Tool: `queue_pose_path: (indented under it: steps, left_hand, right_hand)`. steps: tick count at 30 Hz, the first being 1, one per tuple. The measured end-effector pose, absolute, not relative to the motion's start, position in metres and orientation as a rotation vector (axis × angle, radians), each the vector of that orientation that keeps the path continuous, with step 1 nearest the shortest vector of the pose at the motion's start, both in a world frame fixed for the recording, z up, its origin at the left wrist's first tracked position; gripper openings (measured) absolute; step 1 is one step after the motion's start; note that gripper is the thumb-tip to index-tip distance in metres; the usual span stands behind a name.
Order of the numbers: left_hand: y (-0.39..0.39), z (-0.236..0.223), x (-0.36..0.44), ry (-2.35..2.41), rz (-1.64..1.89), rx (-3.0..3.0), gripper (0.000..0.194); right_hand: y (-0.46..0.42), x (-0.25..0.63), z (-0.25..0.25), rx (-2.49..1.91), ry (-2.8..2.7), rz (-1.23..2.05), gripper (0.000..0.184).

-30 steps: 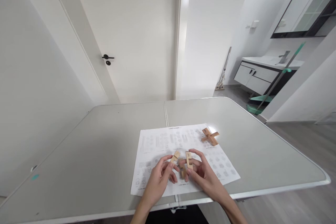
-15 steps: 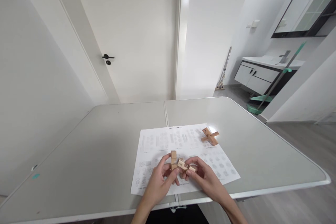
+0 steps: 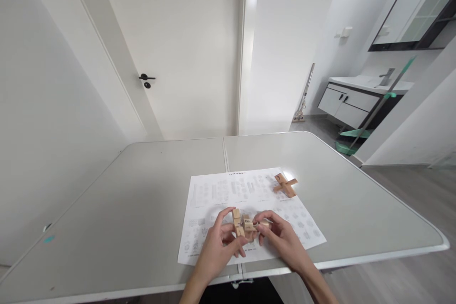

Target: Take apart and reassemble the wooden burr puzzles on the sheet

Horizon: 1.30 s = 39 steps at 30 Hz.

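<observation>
My left hand [image 3: 221,238] is closed on a notched wooden puzzle piece [image 3: 237,221], holding it upright between forefinger and thumb. A second notched wooden puzzle piece [image 3: 248,224], with dark marks on its end, is pinched in my right hand [image 3: 280,233]. The two pieces meet or nearly meet; fingers partly hide the contact. Both hands are above a white printed sheet [image 3: 213,194] covered in small grey diagrams. On the sheet's right edge lie crossed wooden puzzle pieces [image 3: 285,186], one bearing a dark figure.
The sheet rests on a grey folding table [image 3: 117,213] with a white rim and a centre seam. Behind it is a white door [image 3: 185,47] with a black handle. At the right are a vanity cabinet [image 3: 351,102] and a green dustpan [image 3: 345,147].
The left piece has tilted and dropped slightly. My right hand has turned its piece so a marked end faces the left piece. The crossed pieces and sheet have stayed put.
</observation>
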<state>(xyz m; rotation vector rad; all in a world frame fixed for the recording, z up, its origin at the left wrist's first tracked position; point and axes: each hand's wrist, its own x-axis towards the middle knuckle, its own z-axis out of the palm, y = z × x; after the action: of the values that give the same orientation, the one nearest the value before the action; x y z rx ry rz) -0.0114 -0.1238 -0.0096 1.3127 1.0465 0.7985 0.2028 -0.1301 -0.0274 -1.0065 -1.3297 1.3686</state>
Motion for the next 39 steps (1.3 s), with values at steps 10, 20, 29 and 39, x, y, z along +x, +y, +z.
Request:
queue_pose_path:
  steps: [10, 20, 29, 39]
  left_hand:
    - [-0.123, -0.009, -0.008, 1.184, 0.744, 1.435, 0.071]
    - [-0.129, 0.0, -0.006, 1.213, 0.65, 1.592, 0.07]
    - [-0.129, -0.001, -0.006, 1.126, 0.673, 1.549, 0.071]
    - [-0.128, 0.002, -0.007, 1.111, 0.651, 1.536, 0.071]
  right_hand:
    - [-0.129, 0.207, -0.03, -1.044, -1.281, 1.436, 0.043]
    - [-0.129, 0.206, -0.035, -1.034, -1.377, 1.318, 0.026]
    - [-0.13, 0.205, -0.035, -1.036, -1.402, 1.294, 0.024]
    - [-0.13, 0.203, -0.032, -1.059, -1.43, 1.273, 0.026]
